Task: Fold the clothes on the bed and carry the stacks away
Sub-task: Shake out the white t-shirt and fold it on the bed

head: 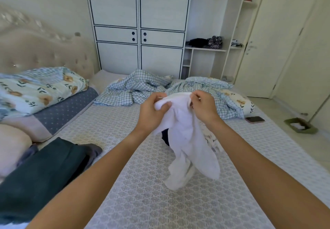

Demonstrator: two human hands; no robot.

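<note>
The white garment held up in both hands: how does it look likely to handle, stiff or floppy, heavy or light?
Probably floppy: the white garment hangs limp from where the left hand and right hand pinch its top edge, its lower parts drooping toward the bed. Likely light, since fingertip pinches alone hold it up. It should fold without springing back.

bright, even daylight | soft shadows | edges bowed | slight blur
</note>
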